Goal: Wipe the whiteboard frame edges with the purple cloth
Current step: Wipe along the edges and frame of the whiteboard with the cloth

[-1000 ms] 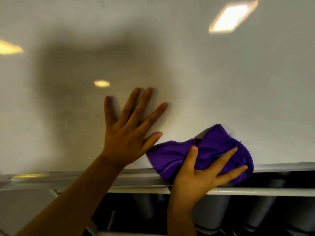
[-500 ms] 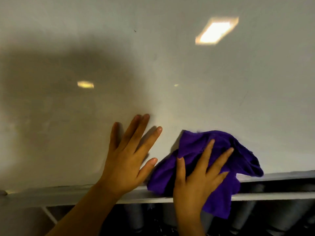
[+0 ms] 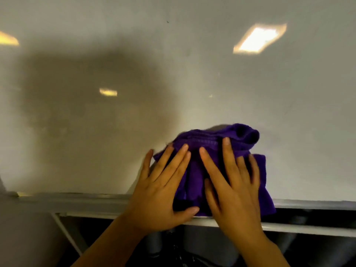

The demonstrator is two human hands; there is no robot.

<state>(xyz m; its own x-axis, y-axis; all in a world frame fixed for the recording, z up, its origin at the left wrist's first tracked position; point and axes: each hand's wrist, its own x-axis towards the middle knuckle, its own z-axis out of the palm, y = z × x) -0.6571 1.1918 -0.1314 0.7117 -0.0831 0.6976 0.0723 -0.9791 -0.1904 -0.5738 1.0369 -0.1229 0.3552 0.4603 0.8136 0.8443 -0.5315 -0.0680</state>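
Both hands lie flat with fingers straight: the left hand and the right hand press the bunched purple cloth against the whiteboard, directly above its lower frame edge, where the cloth's hem hangs over.

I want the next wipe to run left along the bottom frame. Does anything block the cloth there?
Only the left hand beside the purple cloth; past it, the bottom frame shows nothing on it.
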